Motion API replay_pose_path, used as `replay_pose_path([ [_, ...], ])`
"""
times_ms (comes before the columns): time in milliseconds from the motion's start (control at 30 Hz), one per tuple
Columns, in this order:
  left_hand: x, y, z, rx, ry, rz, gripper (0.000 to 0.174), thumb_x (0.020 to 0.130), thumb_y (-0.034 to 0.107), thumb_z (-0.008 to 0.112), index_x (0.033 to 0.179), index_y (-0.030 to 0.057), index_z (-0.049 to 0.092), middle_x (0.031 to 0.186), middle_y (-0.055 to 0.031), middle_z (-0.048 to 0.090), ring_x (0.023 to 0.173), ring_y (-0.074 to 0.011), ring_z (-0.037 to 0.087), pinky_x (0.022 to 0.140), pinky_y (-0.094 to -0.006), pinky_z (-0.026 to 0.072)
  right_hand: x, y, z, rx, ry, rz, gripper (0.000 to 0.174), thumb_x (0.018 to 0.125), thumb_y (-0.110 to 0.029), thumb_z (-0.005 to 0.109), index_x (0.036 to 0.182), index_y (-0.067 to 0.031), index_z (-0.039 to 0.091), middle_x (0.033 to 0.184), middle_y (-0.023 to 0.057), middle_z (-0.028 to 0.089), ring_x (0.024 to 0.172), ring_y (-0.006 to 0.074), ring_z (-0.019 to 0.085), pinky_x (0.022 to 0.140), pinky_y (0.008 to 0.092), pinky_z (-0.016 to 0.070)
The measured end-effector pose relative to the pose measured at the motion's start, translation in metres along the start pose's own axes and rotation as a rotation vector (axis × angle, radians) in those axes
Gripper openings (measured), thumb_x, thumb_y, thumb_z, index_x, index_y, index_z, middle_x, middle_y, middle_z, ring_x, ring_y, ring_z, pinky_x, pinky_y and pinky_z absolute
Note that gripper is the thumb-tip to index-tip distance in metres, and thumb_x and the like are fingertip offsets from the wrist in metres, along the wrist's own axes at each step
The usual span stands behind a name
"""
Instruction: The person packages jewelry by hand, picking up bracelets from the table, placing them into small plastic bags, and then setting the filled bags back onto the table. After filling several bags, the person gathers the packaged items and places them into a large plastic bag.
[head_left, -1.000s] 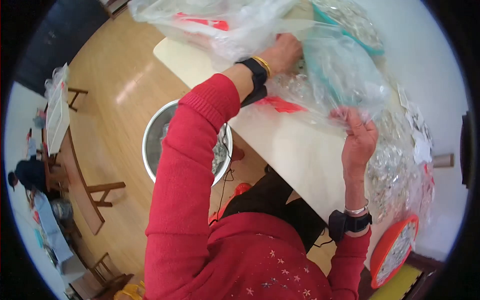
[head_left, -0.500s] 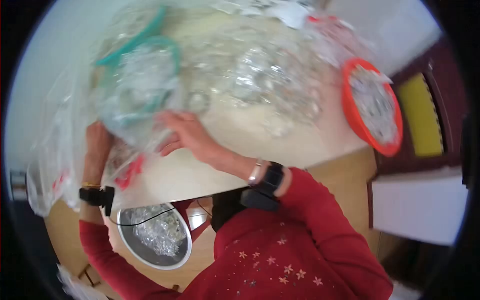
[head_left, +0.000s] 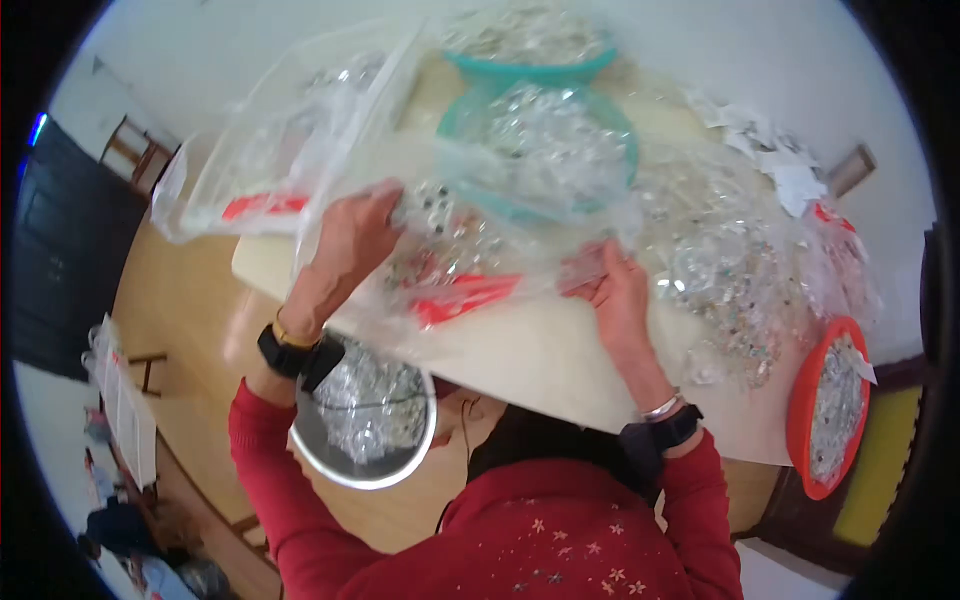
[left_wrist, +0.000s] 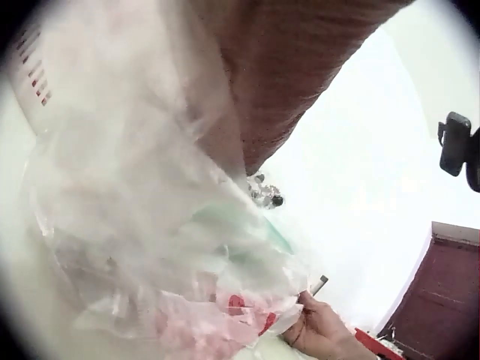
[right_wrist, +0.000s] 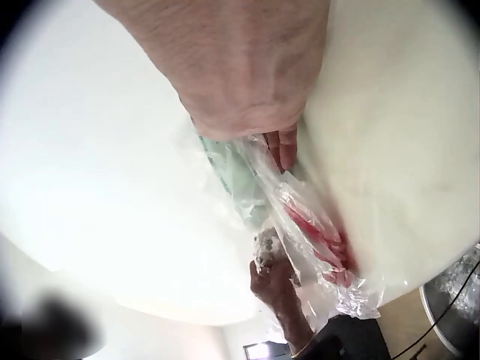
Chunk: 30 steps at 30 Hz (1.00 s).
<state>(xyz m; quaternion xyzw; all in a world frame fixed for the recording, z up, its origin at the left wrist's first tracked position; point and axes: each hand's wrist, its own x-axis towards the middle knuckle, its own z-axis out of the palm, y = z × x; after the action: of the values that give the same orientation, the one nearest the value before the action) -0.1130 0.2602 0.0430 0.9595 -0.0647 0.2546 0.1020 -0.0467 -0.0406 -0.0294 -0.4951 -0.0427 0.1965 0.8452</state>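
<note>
My right hand pinches the edge of a clear plastic bag with red print, stretched low over the front of the table. My left hand is at the bag's other side, its fingers around a small clump of clear packets with dark bits. In the right wrist view this clump sticks out of the left fingers. More small packets show through the bag between the hands. The left wrist view has bag film across much of it, with the right hand at the bag's lower edge.
Two teal basins of clear packets stand at the back, a white basket to their left. Loose packets spread over the right side, near an orange-red basin. A metal bucket of packets stands below the table edge.
The head view has swung left, then right, and now back toward the middle. A clump of packets now shows in my left hand. My right hand is still at the bag's edge.
</note>
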Motion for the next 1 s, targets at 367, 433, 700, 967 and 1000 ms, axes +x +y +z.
replay_pose_path([
  [367,0.009,0.012,-0.023,-0.745,-0.001,-0.544,0.020,0.066,0.002,0.059,0.086,0.0005,0.060,0.064,-0.0036,0.053,0.056,-0.0092,0.047,0.050,-0.0245,0.0378,-0.001,0.001,0.000,-0.015,0.029,0.002,0.032,0.093,-0.032,0.047,0.095,-0.0017,0.054,0.084,0.0135,0.064,0.070,0.0202,0.063,0.059,0.0329,0.0527],
  [433,0.011,0.015,-0.023,-0.907,-0.005,-0.617,0.019,0.066,0.001,0.059,0.085,-0.0003,0.060,0.063,-0.0003,0.052,0.057,-0.0061,0.045,0.049,-0.0224,0.0362,-0.003,0.001,0.000,-0.014,0.018,0.003,0.031,0.093,-0.032,0.048,0.095,-0.0019,0.054,0.084,0.0134,0.064,0.070,0.0202,0.063,0.059,0.0330,0.0527],
  [700,0.005,0.046,-0.052,-0.944,-0.105,-0.594,0.022,0.063,0.006,0.063,0.083,-0.0002,0.058,0.066,0.0011,0.053,0.055,-0.0076,0.045,0.050,-0.0211,0.0347,-0.012,-0.005,-0.009,-0.051,0.049,-0.008,0.030,0.092,-0.031,0.050,0.095,-0.0014,0.055,0.083,0.0120,0.064,0.066,0.0212,0.063,0.058,0.0332,0.0529],
  [967,0.063,0.132,-0.039,-0.961,-0.244,-0.549,0.022,0.061,0.010,0.064,0.081,0.0007,0.058,0.065,-0.0001,0.053,0.055,-0.0069,0.045,0.051,-0.0221,0.0335,-0.025,-0.011,-0.016,0.094,0.029,0.003,0.024,0.090,-0.019,0.052,0.102,0.0021,0.054,0.088,0.0105,0.061,0.065,0.0213,0.063,0.058,0.0318,0.0528],
  [1000,0.076,0.149,-0.023,-0.988,-0.276,-0.521,0.022,0.061,0.010,0.064,0.081,0.0007,0.058,0.065,-0.0001,0.053,0.055,-0.0069,0.045,0.051,-0.0221,0.0335,-0.033,-0.017,-0.026,0.087,0.073,-0.017,0.024,0.090,-0.019,0.052,0.102,0.0021,0.054,0.088,0.0105,0.061,0.065,0.0213,0.063,0.058,0.0318,0.0528],
])
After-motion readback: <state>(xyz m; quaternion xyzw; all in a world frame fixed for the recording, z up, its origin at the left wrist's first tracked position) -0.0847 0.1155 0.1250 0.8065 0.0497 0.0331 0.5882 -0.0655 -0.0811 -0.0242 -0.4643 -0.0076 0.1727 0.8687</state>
